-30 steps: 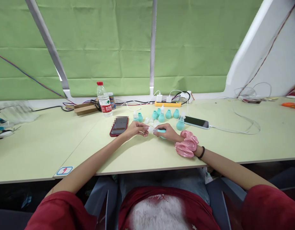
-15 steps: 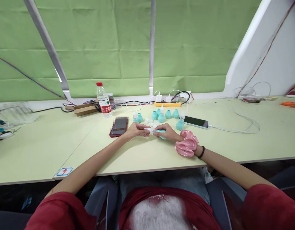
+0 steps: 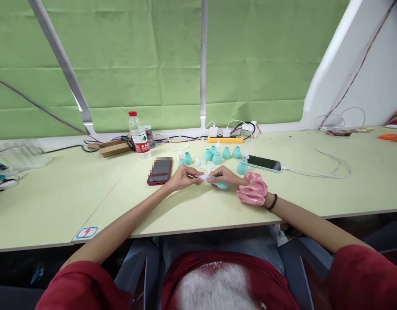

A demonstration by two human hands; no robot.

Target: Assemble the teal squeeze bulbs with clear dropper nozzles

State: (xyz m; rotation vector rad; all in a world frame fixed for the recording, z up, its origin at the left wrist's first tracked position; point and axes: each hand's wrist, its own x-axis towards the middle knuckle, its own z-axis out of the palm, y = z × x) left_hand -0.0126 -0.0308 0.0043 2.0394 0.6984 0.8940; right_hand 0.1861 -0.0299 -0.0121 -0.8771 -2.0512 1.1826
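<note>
My left hand (image 3: 184, 177) pinches a small translucent white nozzle (image 3: 201, 176) between thumb and fingers. Close beside it, my right hand (image 3: 227, 176) is closed around a teal squeeze bulb (image 3: 221, 185), whose round end shows below the fingers. Nozzle and bulb neck meet between my fingertips; whether they are joined I cannot tell. Just beyond my hands lies a cluster of loose clear nozzle parts (image 3: 209, 165). Several open-necked teal bulbs (image 3: 226, 153) stand behind it. A bulb with a clear nozzle on top (image 3: 242, 166) stands near my right wrist.
A phone in a red case (image 3: 160, 170) lies left of my hands, and a charging phone (image 3: 264, 163) lies to the right. Behind are a water bottle (image 3: 141, 138), a can (image 3: 150, 135), a cardboard box (image 3: 115, 148) and a yellow power strip (image 3: 224, 140). The table's front edge (image 3: 205, 231) is nearest me.
The nozzle and the bulb have come closer together between my fingertips. My right hand has turned slightly, so more of the bulb's round end shows.
</note>
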